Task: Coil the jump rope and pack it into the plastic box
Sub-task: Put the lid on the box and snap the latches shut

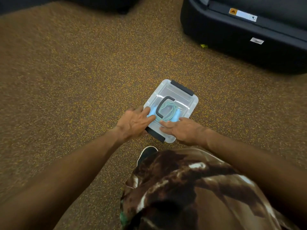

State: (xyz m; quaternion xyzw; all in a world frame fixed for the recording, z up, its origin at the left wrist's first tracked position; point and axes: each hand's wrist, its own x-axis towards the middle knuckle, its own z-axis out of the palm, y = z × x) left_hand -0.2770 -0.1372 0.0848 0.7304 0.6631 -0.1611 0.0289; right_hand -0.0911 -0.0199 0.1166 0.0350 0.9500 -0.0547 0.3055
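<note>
A clear plastic box lies on the speckled floor with its lid on. The lid has a dark carry handle and dark latches at the far end and the near end. Through the lid I see the coiled teal jump rope with its light blue handles. My left hand rests flat on the lid's near-left corner, fingers spread. On the near-right part of the lid lies my right hand, palm down. Neither hand holds anything.
A large black machine base stands on the floor at the far right. A small yellow-green scrap lies beside it. My dark shoe and patterned brown clothing are just below the box. Brown speckled flooring stretches to the left.
</note>
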